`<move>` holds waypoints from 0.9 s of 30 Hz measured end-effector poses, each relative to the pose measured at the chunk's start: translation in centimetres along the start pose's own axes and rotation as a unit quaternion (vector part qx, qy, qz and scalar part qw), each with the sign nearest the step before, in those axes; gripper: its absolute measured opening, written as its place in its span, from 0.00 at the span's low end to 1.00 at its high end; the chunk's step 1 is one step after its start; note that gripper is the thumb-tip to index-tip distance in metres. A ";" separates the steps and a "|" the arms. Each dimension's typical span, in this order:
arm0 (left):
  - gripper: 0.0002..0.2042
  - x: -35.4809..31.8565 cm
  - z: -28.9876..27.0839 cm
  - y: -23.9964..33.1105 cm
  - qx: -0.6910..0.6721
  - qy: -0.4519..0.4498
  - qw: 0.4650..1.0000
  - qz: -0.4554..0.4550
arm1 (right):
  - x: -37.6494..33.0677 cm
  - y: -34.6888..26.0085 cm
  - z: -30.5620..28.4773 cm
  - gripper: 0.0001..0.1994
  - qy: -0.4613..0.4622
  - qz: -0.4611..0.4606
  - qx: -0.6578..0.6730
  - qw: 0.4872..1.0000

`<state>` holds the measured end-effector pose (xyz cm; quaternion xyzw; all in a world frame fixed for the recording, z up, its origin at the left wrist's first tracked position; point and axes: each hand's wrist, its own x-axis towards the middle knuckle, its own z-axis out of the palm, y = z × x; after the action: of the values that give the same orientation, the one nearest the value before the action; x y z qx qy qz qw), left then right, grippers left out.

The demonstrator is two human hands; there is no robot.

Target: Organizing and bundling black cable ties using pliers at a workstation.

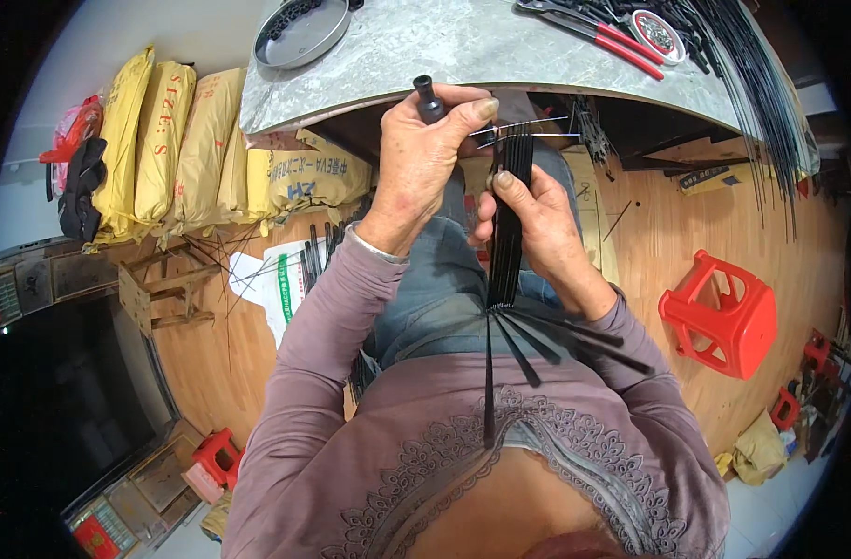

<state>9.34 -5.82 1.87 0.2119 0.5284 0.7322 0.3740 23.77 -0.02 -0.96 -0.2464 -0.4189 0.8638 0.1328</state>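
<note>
Two hands busy just off the near edge of the grey marble desk [425,56]: left hand [425,154] clenched round a black-handled tool [429,98], right hand [537,224] gripping a bundle of black strips [507,233]. Round metal tray [299,33] at the desk's left corner, red-handled pliers [612,37] toward its right. Wooden floor [686,214] below, with a red plastic stool [723,312] and yellow sacks [164,130].

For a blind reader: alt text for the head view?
Seated person's right hand grips a bundle of black strips; the left hand holds a black-handled tool at thin wires on top. Grey table ahead, red stool right.
</note>
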 end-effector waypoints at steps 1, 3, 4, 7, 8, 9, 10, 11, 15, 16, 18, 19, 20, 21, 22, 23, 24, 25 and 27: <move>0.08 0.1 -0.1 0.2 0.012 -0.001 1.000 0.000 | 0.0 0.1 0.0 0.10 0.002 -0.003 0.002 1.000; 0.08 0.1 -0.1 0.3 0.019 -0.009 1.000 0.004 | 0.2 0.2 0.0 0.10 0.036 -0.042 -0.102 0.993; 0.08 0.1 -0.2 0.4 0.024 -0.012 1.000 0.007 | 0.1 0.0 0.2 0.10 0.038 -0.046 -0.099 0.993; 0.08 0.3 -0.4 0.4 0.043 -0.027 0.999 0.018 | -0.3 -0.7 0.7 0.11 0.042 -0.069 -0.086 0.993; 0.08 0.3 -0.2 0.6 0.047 -0.035 0.998 0.017 | -0.3 -0.8 0.6 0.11 0.041 -0.064 -0.085 0.993; 0.10 0.2 -0.1 0.8 0.046 -0.027 0.999 -0.002 | -0.4 -0.8 0.5 0.11 0.040 -0.060 -0.083 0.994; 0.11 0.0 0.0 1.0 0.046 -0.019 0.999 -0.019 | -0.3 -0.7 0.4 0.11 0.044 -0.066 -0.076 0.994; 0.18 -0.1 0.1 0.9 0.059 -0.028 0.998 -0.016 | -0.3 -0.7 0.1 0.11 0.042 -0.068 -0.075 0.994; 0.32 -0.7 -1.9 -0.3 0.112 -0.067 0.990 -0.051 | -0.4 -1.0 -0.2 0.10 0.045 -0.076 -0.078 0.993; 0.24 -1.2 -1.6 -0.6 0.094 -0.056 0.992 -0.056 | -0.4 -0.9 -0.4 0.10 0.051 -0.082 -0.067 0.993; 0.20 -2.3 -0.6 -0.9 0.102 -0.025 0.992 -0.074 | -0.1 -0.6 -0.4 0.10 0.026 -0.094 -0.073 0.993; 0.17 -2.4 0.0 -0.9 0.081 -0.009 0.995 -0.062 | -0.1 -0.6 -0.3 0.10 0.030 -0.098 -0.064 0.993; 0.17 -2.3 0.1 -1.0 0.089 -0.014 0.994 -0.064 | -0.1 -0.7 -0.3 0.10 0.027 -0.107 -0.061 0.992; 0.17 -2.2 0.2 -1.0 0.070 -0.016 0.995 -0.064 | -0.1 -0.7 -0.2 0.10 0.025 -0.117 -0.059 0.991; 0.16 -2.2 0.2 -1.0 0.051 -0.016 0.996 -0.064 | -0.1 -0.8 -0.6 0.10 0.027 -0.120 -0.052 0.991; 0.15 -2.0 -0.1 -1.2 0.032 -0.025 0.997 -0.059 | 0.0 -0.9 -1.4 0.09 0.028 -0.159 -0.184 0.970; 0.15 -2.1 -0.1 -1.3 0.037 -0.028 0.997 -0.060 | 0.0 -1.1 -1.8 0.08 0.029 -0.195 -0.313 0.929; 0.14 -2.1 -0.1 -1.5 0.011 -0.020 0.998 -0.056 | 0.1 -1.2 -1.9 0.08 0.031 -0.194 -0.309 0.930; 0.14 -2.2 -0.2 -1.8 -0.022 -0.018 0.998 -0.052 | 0.0 -1.9 -2.0 0.10 0.028 -0.114 -0.405 0.907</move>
<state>11.14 -7.35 0.35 0.1887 0.5155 0.7194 0.4255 24.92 2.45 -0.54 -0.2536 -0.7537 0.5921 0.1305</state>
